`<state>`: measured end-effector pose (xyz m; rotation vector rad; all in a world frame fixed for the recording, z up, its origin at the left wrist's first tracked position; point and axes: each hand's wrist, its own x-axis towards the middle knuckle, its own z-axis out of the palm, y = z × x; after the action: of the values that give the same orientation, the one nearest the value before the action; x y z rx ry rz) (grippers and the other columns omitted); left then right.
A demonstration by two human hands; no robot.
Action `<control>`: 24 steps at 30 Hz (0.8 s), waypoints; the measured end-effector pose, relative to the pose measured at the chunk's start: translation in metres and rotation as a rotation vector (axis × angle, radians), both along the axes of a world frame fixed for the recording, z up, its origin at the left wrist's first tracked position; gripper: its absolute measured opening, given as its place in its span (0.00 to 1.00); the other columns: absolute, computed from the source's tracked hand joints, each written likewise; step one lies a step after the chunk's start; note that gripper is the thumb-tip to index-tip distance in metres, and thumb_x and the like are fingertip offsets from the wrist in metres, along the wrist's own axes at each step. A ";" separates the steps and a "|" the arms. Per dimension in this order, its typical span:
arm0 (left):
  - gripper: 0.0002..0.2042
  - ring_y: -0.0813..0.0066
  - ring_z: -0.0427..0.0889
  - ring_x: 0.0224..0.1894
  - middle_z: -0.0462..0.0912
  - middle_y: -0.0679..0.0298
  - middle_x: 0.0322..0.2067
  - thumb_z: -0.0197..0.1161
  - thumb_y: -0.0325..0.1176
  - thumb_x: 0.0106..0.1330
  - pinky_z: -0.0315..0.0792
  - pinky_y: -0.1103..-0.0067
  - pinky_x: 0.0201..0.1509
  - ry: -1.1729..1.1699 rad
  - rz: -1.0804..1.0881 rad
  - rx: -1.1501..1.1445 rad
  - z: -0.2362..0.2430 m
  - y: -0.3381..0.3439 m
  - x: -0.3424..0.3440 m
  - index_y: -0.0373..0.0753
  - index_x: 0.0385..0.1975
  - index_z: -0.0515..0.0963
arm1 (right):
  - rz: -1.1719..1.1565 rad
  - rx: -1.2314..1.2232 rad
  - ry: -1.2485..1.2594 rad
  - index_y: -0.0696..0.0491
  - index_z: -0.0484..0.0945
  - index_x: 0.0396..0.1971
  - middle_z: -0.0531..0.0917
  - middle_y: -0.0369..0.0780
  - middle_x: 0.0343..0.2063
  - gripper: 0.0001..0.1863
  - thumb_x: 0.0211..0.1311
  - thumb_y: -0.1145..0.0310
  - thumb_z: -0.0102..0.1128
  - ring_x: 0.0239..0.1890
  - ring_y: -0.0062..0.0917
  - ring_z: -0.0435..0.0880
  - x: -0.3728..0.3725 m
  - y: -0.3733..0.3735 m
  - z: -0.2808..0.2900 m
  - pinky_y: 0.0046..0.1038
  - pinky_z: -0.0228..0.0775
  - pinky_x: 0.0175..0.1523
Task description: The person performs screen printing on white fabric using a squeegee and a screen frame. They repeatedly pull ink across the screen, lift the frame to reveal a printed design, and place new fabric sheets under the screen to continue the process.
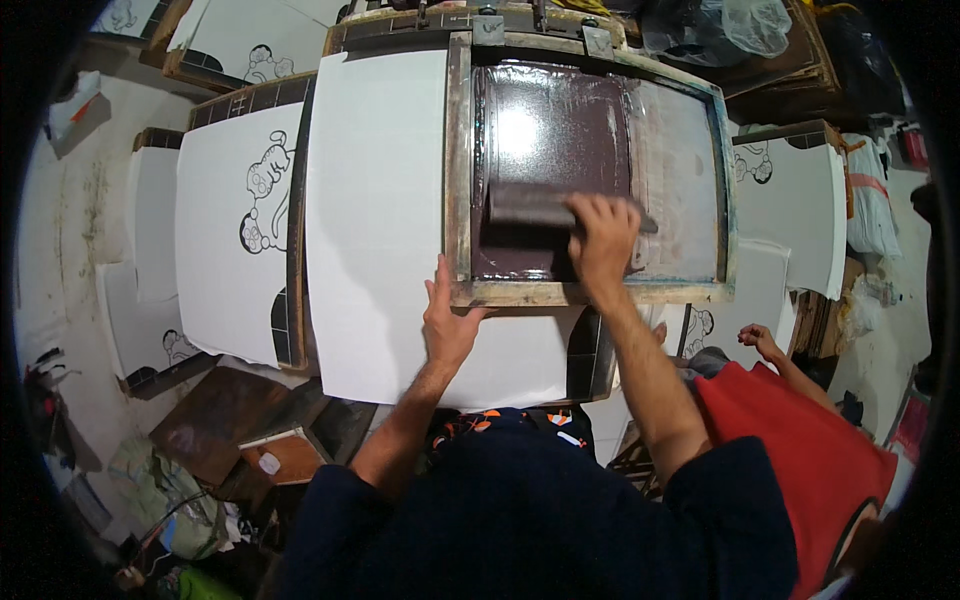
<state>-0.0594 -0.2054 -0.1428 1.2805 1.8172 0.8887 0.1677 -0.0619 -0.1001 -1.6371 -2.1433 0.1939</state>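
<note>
A wooden-edged printing screen (590, 293) lies over a large white sheet (375, 200). Dark, glossy ink (560, 115) covers the left part of its mesh; the right part is pale and smeared. My right hand (607, 240) is closed around a squeegee (530, 206), a dark, wide bar set crosswise on the inked mesh. Its lower edge is hard to make out against the ink. My left hand (450, 325) grips the near left corner of the screen, fingers along the left side and thumb along the front edge.
Metal hinge clamps (488, 30) hold the screen's far edge. Left stands a board with a white sheet (230, 230) bearing black line drawings; more such sheets (795, 200) lie right. A person in red (790, 440) is close on my right. Brown boxes (280, 455) sit lower left.
</note>
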 end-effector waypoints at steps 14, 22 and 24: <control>0.46 0.69 0.87 0.53 0.79 0.41 0.62 0.77 0.31 0.61 0.82 0.72 0.55 -0.418 -0.145 0.616 0.165 0.084 -0.031 0.32 0.77 0.56 | -0.033 0.984 -0.042 0.49 0.86 0.50 0.90 0.39 0.45 0.14 0.64 0.71 0.66 0.46 0.33 0.87 0.023 0.030 0.212 0.34 0.72 0.53; 0.36 0.45 0.75 0.65 0.78 0.47 0.63 0.75 0.43 0.63 0.73 0.60 0.67 0.572 0.327 -0.388 -0.053 -0.015 -0.327 0.36 0.70 0.70 | -0.086 0.642 0.060 0.49 0.81 0.61 0.88 0.39 0.47 0.21 0.73 0.58 0.67 0.44 0.22 0.87 0.084 0.163 0.307 0.28 0.79 0.49; 0.44 0.44 0.61 0.75 0.60 0.48 0.75 0.78 0.46 0.59 0.66 0.53 0.72 0.711 0.297 -0.661 -0.098 -0.086 -0.354 0.56 0.76 0.63 | 0.178 0.648 0.157 0.45 0.81 0.62 0.87 0.37 0.50 0.19 0.76 0.56 0.62 0.42 0.20 0.87 0.099 0.205 0.324 0.25 0.79 0.46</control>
<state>-0.4139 -0.2915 -0.2412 0.9475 2.5958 -0.1099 0.2663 0.1435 0.2240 -1.0266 -1.9454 -0.2863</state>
